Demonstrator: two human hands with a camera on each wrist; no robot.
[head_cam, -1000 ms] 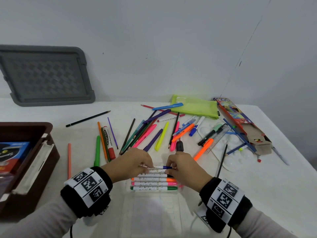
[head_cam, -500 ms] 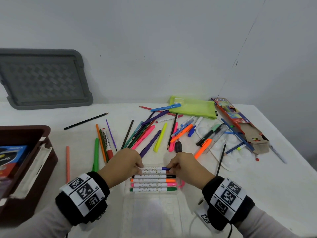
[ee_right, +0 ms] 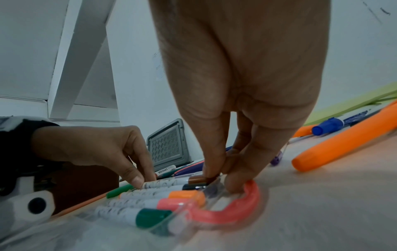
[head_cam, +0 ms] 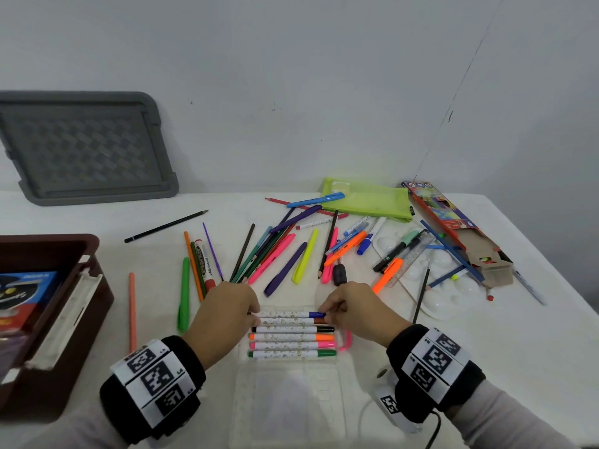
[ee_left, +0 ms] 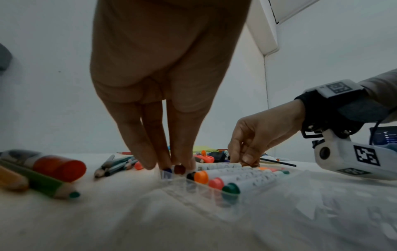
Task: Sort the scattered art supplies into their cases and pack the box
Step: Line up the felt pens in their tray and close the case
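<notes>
Both our hands pinch the blue-capped marker, one at each end, lowering it into the clear case.

Our left hand (head_cam: 227, 306) grips the tail and our right hand (head_cam: 348, 303) grips the cap of the blue marker (head_cam: 291, 314), which a second ago hung above the row and now lies just beyond the brown one in the clear marker case (head_cam: 291, 377), joining black, orange, pink and green. We judge this slot nearly filled; the loose pens and pencils (head_cam: 278, 254) on the table (head_cam: 486, 335) and the brown box (head_cam: 64, 319) at left remain for later.
</notes>
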